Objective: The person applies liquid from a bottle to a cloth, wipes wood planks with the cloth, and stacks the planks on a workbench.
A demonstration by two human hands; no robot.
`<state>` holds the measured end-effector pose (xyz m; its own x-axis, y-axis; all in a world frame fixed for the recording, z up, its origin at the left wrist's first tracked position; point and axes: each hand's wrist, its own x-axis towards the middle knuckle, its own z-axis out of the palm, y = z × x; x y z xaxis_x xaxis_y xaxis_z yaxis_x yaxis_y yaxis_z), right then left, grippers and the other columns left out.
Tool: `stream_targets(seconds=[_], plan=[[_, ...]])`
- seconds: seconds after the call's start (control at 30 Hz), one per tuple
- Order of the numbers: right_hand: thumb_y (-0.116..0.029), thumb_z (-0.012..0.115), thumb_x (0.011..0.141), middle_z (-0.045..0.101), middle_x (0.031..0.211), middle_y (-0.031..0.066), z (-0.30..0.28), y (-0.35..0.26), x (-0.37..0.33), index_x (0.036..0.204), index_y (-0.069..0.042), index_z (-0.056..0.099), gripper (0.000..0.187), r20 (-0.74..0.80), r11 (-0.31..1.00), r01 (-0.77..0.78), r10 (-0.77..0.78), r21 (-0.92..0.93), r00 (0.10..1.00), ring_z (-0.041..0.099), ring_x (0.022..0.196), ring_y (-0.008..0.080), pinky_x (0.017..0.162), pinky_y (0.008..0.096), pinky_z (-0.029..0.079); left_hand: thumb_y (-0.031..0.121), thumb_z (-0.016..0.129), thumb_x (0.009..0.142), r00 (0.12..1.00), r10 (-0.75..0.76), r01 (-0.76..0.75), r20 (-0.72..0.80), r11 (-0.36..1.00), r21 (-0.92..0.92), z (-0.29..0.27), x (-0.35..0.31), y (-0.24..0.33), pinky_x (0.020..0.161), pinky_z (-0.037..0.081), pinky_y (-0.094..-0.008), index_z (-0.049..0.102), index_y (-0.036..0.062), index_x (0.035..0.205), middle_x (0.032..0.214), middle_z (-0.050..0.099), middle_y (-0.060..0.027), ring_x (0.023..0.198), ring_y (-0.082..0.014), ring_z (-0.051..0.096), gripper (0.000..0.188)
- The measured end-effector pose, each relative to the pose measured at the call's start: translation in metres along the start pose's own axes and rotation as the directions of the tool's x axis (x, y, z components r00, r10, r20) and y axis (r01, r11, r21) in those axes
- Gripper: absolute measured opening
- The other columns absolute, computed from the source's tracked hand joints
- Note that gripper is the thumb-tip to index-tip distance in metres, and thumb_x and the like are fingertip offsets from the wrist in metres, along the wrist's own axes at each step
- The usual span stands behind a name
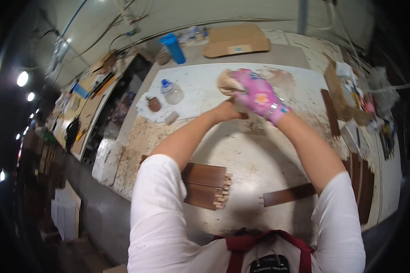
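Observation:
Over the far middle of the worktable (241, 154), my right hand (259, 93) in a pink flowered glove is closed round a crumpled tan cloth (227, 83). My bare left hand (226, 112) is just below it, fingers bent around something blurred and partly hidden that I cannot make out. Nearer me, a stack of dark brown wooden slats (200, 185) with pale tenon ends lies by my left arm. One more brown slat (289, 194) rests on the table, partly behind my right arm.
To the left stand a clear bottle with a blue cap (171, 93), a reddish-brown rounded object (154, 104) and a small block (171, 118). A blue tumbler (174, 49) and a flat cardboard box (237, 40) are at the back. On the right are a filled carton (357, 113) and dark strips (361, 182).

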<state>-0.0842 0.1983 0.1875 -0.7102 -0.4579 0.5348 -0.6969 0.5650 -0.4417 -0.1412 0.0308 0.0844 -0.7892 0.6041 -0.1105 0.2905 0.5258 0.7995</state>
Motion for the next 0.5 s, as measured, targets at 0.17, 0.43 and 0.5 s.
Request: stream_targets(seconds=[0.17,0.43,0.5], plan=[[-0.024,0.056,0.085,0.049,0.13,0.0171,-0.022,0.019,-0.056,0.128,-0.004,0.048,0.048,-0.184,0.984,-0.169,0.157,-0.05,0.97,0.043,0.123,0.033,0.103,0.0391,0.034,0.037,0.088,0.05,0.966,0.239,-0.246,-0.099,0.967,-0.067,0.03,0.016,0.009,0.105,0.034,-0.0337,0.031,-0.0048,0.134,0.132,0.046,-0.019,0.121,-0.028,0.045,0.11],[-0.023,0.053,0.092,0.055,0.116,0.0117,-0.048,0.092,-0.195,0.128,-0.002,0.045,0.042,-0.258,0.45,-0.386,0.852,0.805,0.455,0.058,0.099,0.0199,0.083,0.0325,0.05,0.032,0.081,0.056,0.937,0.305,-0.349,0.172,0.857,0.379,0.098,0.056,0.083,0.098,0.039,-0.0441,0.02,0.011,0.144,0.134,0.04,-0.0212,0.12,-0.0375,0.044,0.109],[-0.026,0.055,0.091,0.058,0.112,0.0113,-0.037,0.108,-0.232,0.127,-0.005,0.046,0.043,-0.026,0.122,-0.2,0.905,0.972,0.424,0.06,0.097,0.0219,0.082,0.0368,0.052,0.037,0.08,0.057,0.869,0.463,-0.486,0.172,0.741,0.462,0.109,0.061,0.06,0.097,0.04,-0.0439,0.018,0.0107,0.145,0.132,0.043,-0.0207,0.119,-0.0367,0.045,0.111]])
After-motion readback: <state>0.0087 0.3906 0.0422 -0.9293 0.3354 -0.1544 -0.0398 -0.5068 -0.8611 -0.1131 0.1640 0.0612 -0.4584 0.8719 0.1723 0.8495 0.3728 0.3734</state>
